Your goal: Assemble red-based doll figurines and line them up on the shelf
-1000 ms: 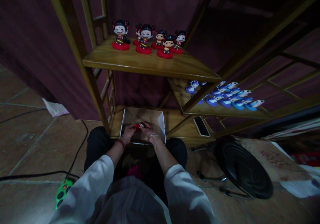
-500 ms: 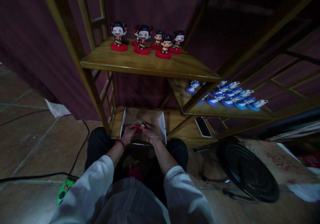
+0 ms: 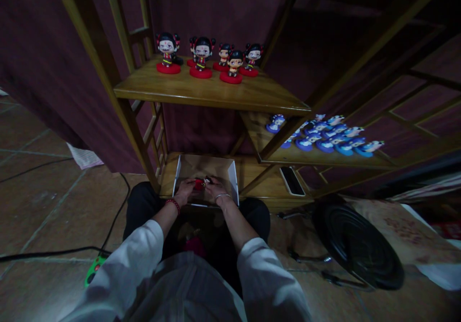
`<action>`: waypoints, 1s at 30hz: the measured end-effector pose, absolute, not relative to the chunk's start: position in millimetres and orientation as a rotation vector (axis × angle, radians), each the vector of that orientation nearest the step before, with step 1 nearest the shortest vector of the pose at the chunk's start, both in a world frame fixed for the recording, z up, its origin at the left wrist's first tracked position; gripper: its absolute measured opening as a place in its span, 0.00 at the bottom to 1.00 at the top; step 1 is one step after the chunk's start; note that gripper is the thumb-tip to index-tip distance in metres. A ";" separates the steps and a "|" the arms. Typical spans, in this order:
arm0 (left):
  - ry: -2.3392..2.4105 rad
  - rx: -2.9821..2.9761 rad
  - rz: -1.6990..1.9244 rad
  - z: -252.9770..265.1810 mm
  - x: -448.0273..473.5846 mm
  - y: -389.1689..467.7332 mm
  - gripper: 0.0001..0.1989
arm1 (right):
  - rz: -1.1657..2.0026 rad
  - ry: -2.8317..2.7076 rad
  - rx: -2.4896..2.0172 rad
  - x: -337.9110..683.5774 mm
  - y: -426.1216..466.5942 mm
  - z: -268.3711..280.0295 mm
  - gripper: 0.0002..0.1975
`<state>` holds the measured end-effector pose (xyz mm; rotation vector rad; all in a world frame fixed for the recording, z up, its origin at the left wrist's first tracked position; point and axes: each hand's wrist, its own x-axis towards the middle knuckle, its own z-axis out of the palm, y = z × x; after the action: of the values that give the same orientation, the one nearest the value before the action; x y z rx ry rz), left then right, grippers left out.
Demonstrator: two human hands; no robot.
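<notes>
Over a shallow open cardboard box [image 3: 232,178], my two hands meet on one small red-and-black figurine [image 3: 203,183]. My left hand [image 3: 185,191] is closed on its red base, with a red bead bracelet at that wrist. Closed around the figurine's dark head is my right hand [image 3: 216,189], which has a pale bangle behind it. The figurine lies sideways between the fingers, and they cover part of it. The box rests on the lowest wooden shelf [image 3: 248,168], in front of my knees.
Several red-based figurines [image 3: 201,58] stand on the upper shelf [image 3: 209,91]. Blue-and-white figurines [image 3: 326,137] crowd a shelf to the right. A phone [image 3: 292,181] lies on the low shelf. A black round stool [image 3: 356,245] is at right; a black cable [image 3: 54,254] crosses the floor at left.
My view has shifted slightly. Both hands stay on the figurine over the box, with a small shift of the fingers; the right fingers and the figurine's head have tilted a little.
</notes>
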<state>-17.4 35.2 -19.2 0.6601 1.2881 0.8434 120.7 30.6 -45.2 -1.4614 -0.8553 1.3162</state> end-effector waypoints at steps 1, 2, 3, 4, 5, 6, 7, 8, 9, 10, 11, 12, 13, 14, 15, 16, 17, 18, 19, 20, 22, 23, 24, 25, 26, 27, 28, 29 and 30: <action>1.287 0.659 0.841 -18.2 -17.5 34.9 0.12 | 1.353 -0.812 -1.456 121.6 29.9 -43.3 0.14; 1.286 0.658 0.840 -17.2 -17.6 34.6 0.12 | 1.385 -0.770 -1.449 122.5 29.3 -41.4 0.14; 1.285 0.658 0.841 -16.4 -17.6 34.4 0.12 | 1.407 -0.736 -1.440 123.3 28.9 -39.5 0.14; 1.282 0.659 0.844 -15.6 -17.6 34.4 0.12 | 1.425 -0.704 -1.429 124.1 28.7 -37.6 0.13; 1.280 0.660 0.849 -14.8 -17.6 34.5 0.11 | 1.438 -0.676 -1.416 124.6 28.6 -35.8 0.14; 1.277 0.661 0.856 -14.1 -17.6 34.8 0.10 | 1.449 -0.650 -1.402 125.0 28.7 -34.2 0.14; 1.274 0.662 0.864 -13.3 -17.7 35.1 0.10 | 1.457 -0.628 -1.390 125.1 28.9 -32.9 0.14; 1.272 0.663 0.872 -12.5 -17.8 35.5 0.09 | 1.463 -0.606 -1.379 125.0 29.2 -31.8 0.14; 1.272 0.663 0.879 -11.6 -17.9 36.0 0.09 | 1.468 -0.587 -1.370 124.6 29.5 -31.0 0.14; 1.274 0.664 0.885 -10.7 -18.0 36.4 0.09 | 1.471 -0.568 -1.362 124.1 29.7 -30.5 0.15; 1.277 0.665 0.889 -9.9 -18.1 36.9 0.09 | 1.473 -0.550 -1.355 123.4 29.9 -30.1 0.15; 1.281 0.667 0.891 -9.1 -18.2 37.2 0.09 | 1.473 -0.534 -1.347 122.6 30.0 -29.9 0.15; 1.287 0.669 0.891 -8.4 -18.3 37.4 0.09 | 1.472 -0.520 -1.336 121.9 30.1 -29.7 0.15; 1.292 0.672 0.888 -7.9 -18.3 37.4 0.09 | 1.468 -0.509 -1.322 121.3 30.1 -29.3 0.15; 1.299 0.675 0.882 -7.6 -18.3 37.3 0.09 | 1.463 -0.499 -1.307 120.9 30.1 -28.7 0.16; 1.308 0.679 0.872 -7.4 -18.1 36.9 0.09 | 1.456 -0.492 -1.291 120.6 30.0 -27.9 0.16; 1.319 0.685 0.860 -7.3 -17.8 36.4 0.09 | 1.448 -0.487 -1.274 120.5 30.0 -26.7 0.17; 1.332 0.691 0.846 -7.3 -17.4 35.6 0.09 | 1.438 -0.483 -1.258 120.5 29.9 -25.2 0.18; 1.345 0.699 0.831 -7.2 -16.9 34.7 0.09 | 1.427 -0.481 -1.243 120.7 29.9 -23.3 0.19; 1.358 0.709 0.816 -6.9 -16.2 33.8 0.10 | 1.418 -0.482 -1.228 120.9 29.7 -21.2 0.20; 1.377 0.737 0.788 -5.6 -14.7 32.2 0.11 | 1.404 -0.488 -1.198 121.5 29.1 -16.6 0.22; 1.383 0.755 0.773 -4.5 -13.8 31.7 0.12 | 1.402 -0.494 -1.185 121.8 28.7 -14.3 0.23; 1.389 0.775 0.757 -3.2 -13.0 31.4 0.13 | 1.402 -0.502 -1.172 122.2 28.2 -12.2 0.24; 1.393 0.800 0.741 -2.0 -12.3 31.2 0.13 | 1.404 -0.511 -1.160 122.5 27.6 -10.3 0.24; 1.398 0.827 0.722 -0.9 -11.7 31.2 0.12 | 1.405 -0.520 -1.151 122.8 27.1 -8.8 0.24; 1.402 0.859 0.701 -0.1 -11.3 31.1 0.12 | 1.406 -0.528 -1.145 123.1 26.5 -7.7 0.24; 1.408 0.895 0.678 0.1 -11.0 30.9 0.11 | 1.407 -0.535 -1.142 123.2 25.9 -6.9 0.24; 1.416 0.934 0.651 -0.2 -10.8 30.6 0.10 | 1.406 -0.541 -1.141 123.2 25.3 -6.3 0.24; 1.427 0.975 0.621 -1.1 -10.7 30.1 0.09 | 1.405 -0.546 -1.143 123.2 24.6 -5.9 0.24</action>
<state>-10.7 30.1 -1.1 0.9752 1.4273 0.6212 123.2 24.6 -5.9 -1.1434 -0.5463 1.4050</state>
